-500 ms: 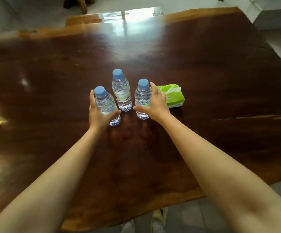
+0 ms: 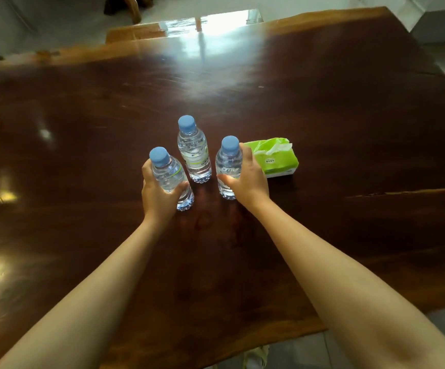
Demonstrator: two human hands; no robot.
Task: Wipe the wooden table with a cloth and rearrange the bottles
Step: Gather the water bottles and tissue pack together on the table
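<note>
Three clear water bottles with blue caps stand upright near the middle of the dark wooden table point(image 2: 322, 107). My left hand point(image 2: 157, 194) is wrapped around the left bottle point(image 2: 169, 174). My right hand point(image 2: 248, 179) grips the right bottle point(image 2: 228, 163) from its right side. The middle bottle point(image 2: 193, 151) stands a little farther back, untouched, between the other two. No cloth is visible in either hand.
A green pack of tissues point(image 2: 274, 158) lies just right of the right bottle, behind my right hand. The table's near edge runs below my forearms, with floor and a shoe point(image 2: 256, 359) beneath it. A wooden bench point(image 2: 136, 33) stands beyond the far edge.
Both hands have stayed on their bottles. The left and right bottles sit slightly nearer to me than before, away from the middle one.
</note>
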